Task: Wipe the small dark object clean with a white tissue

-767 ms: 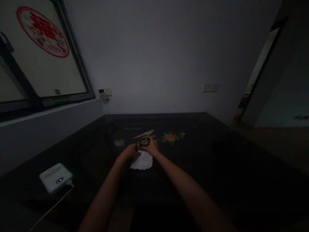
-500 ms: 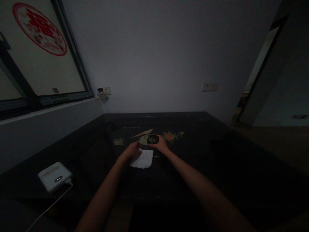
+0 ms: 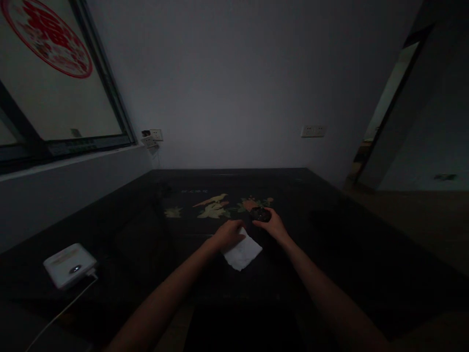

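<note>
A dark, round, glossy object (image 3: pixel 260 214) is gripped from its right side by my right hand (image 3: pixel 275 227), thumb and fingers curved round it. Its exact kind is too dim to make out. To the left and a little nearer, my left hand (image 3: pixel 229 235) pinches the upper left edge of a white paper tissue (image 3: pixel 244 254). The tissue hangs or lies toward me over the dark table (image 3: pixel 164 274), turned corner-down; whether it touches the surface I cannot tell. The two hands are apart, with the round object just beyond the tissue.
A white box-like device (image 3: pixel 69 264) with a white cable (image 3: pixel 60 313) sits at the table's left. Bird and flower pictures (image 3: pixel 216 209) decorate the tabletop. A wall with sockets (image 3: pixel 314 131) stands behind, a window (image 3: pixel 73 107) at left, and a doorway (image 3: pixel 388 98) at right.
Both hands have moved right. The dark round object has gone from beside the bird picture to the flower's right edge, and the tissue has shifted right and turned. The view has shifted slightly.
</note>
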A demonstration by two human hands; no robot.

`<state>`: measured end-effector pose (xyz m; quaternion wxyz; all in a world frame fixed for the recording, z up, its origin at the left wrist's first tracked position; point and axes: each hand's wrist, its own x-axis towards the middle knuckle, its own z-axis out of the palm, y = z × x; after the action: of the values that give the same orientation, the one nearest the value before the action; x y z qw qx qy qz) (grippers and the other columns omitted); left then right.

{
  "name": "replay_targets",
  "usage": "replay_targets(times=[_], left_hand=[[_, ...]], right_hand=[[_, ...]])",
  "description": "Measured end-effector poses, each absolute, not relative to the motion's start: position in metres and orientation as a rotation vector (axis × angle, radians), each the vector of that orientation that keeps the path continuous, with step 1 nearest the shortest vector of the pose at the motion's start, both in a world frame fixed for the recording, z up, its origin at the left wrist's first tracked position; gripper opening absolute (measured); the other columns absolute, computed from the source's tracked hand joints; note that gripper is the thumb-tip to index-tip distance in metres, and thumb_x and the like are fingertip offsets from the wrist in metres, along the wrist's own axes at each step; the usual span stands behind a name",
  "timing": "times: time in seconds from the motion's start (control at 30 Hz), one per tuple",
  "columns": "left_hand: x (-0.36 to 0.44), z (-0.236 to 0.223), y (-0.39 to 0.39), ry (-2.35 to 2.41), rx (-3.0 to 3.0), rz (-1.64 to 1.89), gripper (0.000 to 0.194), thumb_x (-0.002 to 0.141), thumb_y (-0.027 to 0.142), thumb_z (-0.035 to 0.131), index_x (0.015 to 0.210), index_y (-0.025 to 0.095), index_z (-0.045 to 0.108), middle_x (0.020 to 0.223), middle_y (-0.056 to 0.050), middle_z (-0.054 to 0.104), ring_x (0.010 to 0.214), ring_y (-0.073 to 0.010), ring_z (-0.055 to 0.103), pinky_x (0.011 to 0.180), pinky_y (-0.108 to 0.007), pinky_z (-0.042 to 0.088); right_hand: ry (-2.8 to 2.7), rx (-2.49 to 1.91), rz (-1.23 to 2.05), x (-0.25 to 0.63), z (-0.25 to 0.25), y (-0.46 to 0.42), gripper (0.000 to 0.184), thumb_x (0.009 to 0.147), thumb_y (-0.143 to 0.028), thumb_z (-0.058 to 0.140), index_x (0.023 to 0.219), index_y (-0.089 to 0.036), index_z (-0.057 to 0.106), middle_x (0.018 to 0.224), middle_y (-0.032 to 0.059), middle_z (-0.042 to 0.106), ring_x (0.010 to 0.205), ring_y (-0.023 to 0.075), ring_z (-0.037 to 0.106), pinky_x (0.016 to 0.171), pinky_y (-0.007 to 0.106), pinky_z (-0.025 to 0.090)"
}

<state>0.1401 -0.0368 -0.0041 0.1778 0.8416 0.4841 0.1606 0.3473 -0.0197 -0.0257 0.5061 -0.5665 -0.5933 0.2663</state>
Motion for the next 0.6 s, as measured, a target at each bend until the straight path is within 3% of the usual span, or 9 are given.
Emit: replay_targets(times=[0.17, 0.27, 0.43, 0.6], left_hand=[[0.154, -0.002, -0.039, 1.469, 2.351, 0.599, 0.04, 0.076, 0.023, 0.057, 0.116, 0.02, 0.056, 0.106, -0.009, 0.065, 0.097, -0.022, 0.06, 0.078, -0.028, 0.044], [0.142, -0.003, -0.038, 1.533, 2.31, 0.669, 0.04, 0.079, 0.033, 0.057, 0.116, 0.019, 0.055, 0.109, -0.01, 0.064, 0.097, -0.0216, 0.06, 0.077, -0.028, 0.044], [0.124, 0.001, -0.035, 1.644, 2.243, 0.362, 0.043, 0.069, 0.052, 0.064, 0.096, 0.018, 0.06, 0.095, -0.01, 0.066, 0.084, -0.023, 0.061, 0.063, -0.027, 0.041], [0.125, 0.005, -0.034, 1.515, 2.166, 0.288, 0.025, 0.063, 0.035, 0.07, 0.079, 0.018, 0.061, 0.079, -0.005, 0.065, 0.074, -0.0203, 0.06, 0.055, -0.025, 0.036]], right_hand=[[-1.397, -1.302, 0.694, 0.344, -0.029, -0.017, 0.069, 0.051, -0.033, 0.081, 0.11, -0.019, 0.05, 0.109, 0.0097, 0.063, 0.103, 0.0247, 0.061, 0.09, 0.039, 0.046], [-1.43, -1.279, 0.671, 0.34, -0.037, -0.014, 0.07, 0.049, -0.033, 0.082, 0.109, -0.018, 0.05, 0.108, 0.0087, 0.062, 0.103, 0.0245, 0.06, 0.091, 0.039, 0.045], [-1.446, -1.244, 0.624, 0.338, -0.042, -0.015, 0.073, 0.05, -0.034, 0.081, 0.112, -0.017, 0.048, 0.112, 0.0098, 0.06, 0.106, 0.0246, 0.058, 0.093, 0.039, 0.043], [-1.372, -1.231, 0.661, 0.341, -0.036, -0.017, 0.073, 0.052, -0.036, 0.08, 0.114, -0.018, 0.046, 0.113, 0.0103, 0.06, 0.107, 0.0245, 0.058, 0.094, 0.039, 0.044]])
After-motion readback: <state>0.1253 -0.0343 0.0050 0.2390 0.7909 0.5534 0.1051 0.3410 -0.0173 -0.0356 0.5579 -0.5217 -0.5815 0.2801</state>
